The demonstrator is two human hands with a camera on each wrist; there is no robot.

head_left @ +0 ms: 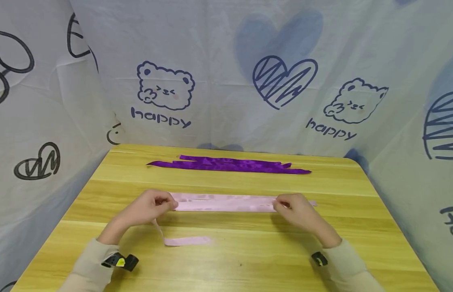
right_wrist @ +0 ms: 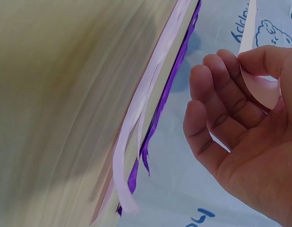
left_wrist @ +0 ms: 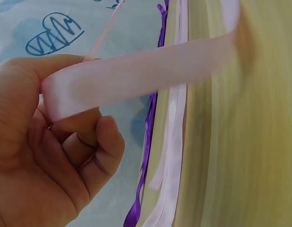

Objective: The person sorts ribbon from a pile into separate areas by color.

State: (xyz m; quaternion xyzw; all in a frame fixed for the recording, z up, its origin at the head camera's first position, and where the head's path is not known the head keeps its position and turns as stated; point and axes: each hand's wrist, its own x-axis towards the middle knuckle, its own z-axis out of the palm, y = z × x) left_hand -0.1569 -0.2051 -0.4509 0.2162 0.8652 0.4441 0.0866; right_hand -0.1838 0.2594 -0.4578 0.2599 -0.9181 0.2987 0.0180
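Observation:
A pale pink ribbon [left_wrist: 136, 71] is stretched between my two hands. My left hand [head_left: 153, 207] pinches it between thumb and forefinger, and its loose tail [head_left: 186, 241] drops from that hand to the table. Thumb and forefinger of my right hand [head_left: 299, 209] pinch the other end, while the remaining fingers are bent and separate in the right wrist view. Part of the short end [right_wrist: 261, 90] curls into the palm. More pale pink ribbons [right_wrist: 122, 165] lie side by side on the table; the held one overlaps them in the head view.
Several purple ribbons [head_left: 226, 164] lie across the back of the wooden table [head_left: 248, 251]. A white cloth [head_left: 219, 81] with drawn bears and hearts hangs behind the table and along its sides. Black bands [head_left: 120, 261] sit on both sleeved wrists.

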